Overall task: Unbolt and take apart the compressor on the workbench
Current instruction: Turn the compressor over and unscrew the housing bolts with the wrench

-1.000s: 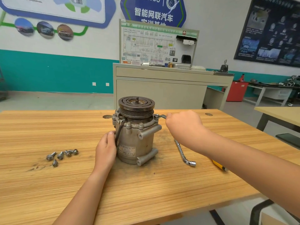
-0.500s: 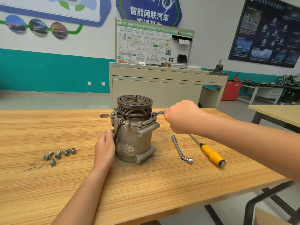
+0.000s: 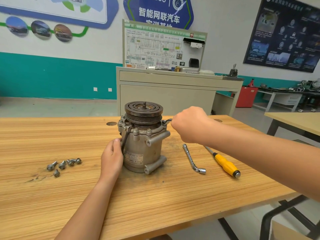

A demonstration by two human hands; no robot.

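- Compressor [image 3: 142,144] stands upright on the wooden workbench [image 3: 155,196], near mid-table, dark pulley [image 3: 143,110] on top.
- Containers: none in use; five loose bolts [image 3: 64,165] lie bare on the bench, well left of the compressor.
- Left hand [image 3: 111,157] rests flat against the housing's left side, thumb at the black strap [image 3: 125,142]; palm pressed on, fingers not curled around anything.
- Right hand [image 3: 188,124] closed in a fist on a wrench [image 3: 167,121], whose head sits at the flange's right edge; forearm comes in from the right.
- L-shaped socket wrench [image 3: 193,159] and yellow-handled screwdriver [image 3: 224,163] lie right of the compressor, apart from it.
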